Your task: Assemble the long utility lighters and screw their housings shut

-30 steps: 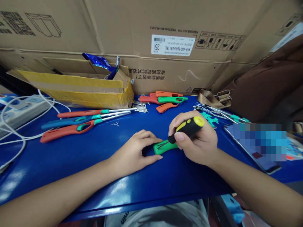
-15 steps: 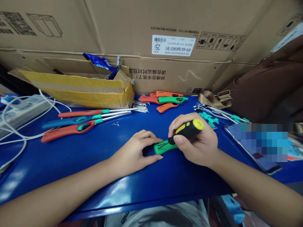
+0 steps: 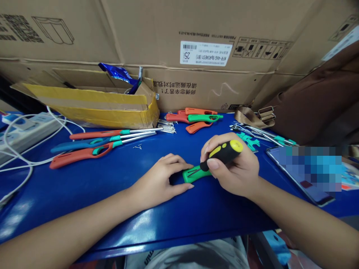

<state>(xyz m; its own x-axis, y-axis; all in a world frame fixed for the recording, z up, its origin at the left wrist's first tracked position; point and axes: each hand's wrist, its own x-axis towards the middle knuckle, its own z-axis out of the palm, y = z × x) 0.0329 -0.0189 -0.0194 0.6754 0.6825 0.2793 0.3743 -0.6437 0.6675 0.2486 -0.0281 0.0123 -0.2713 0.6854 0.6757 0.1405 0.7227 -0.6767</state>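
Observation:
My left hand (image 3: 161, 181) rests on the blue tabletop, its thumb and fingers closed around the near-left end of a green lighter casing (image 3: 193, 174). In my right hand (image 3: 241, 175) is a screwdriver (image 3: 224, 154) with a black and yellow handle, gripped between thumb and fingers. Its thin metal shaft slants down to the left over the casing, the tip at or near the slot close to the casing's end. Whether the tip is inside the slot I cannot tell. The casing's right part is hidden beneath my right hand.
Long-nosed lighters (image 3: 84, 155) lie at left, beside white cables (image 3: 29, 164). Orange and green casings (image 3: 199, 128) lie at the back, near small metal parts (image 3: 166, 127). A yellow-taped box (image 3: 98, 106) stands back left. Metal rods (image 3: 259, 132), teal pieces (image 3: 246, 141) and a phone (image 3: 297, 175) lie right.

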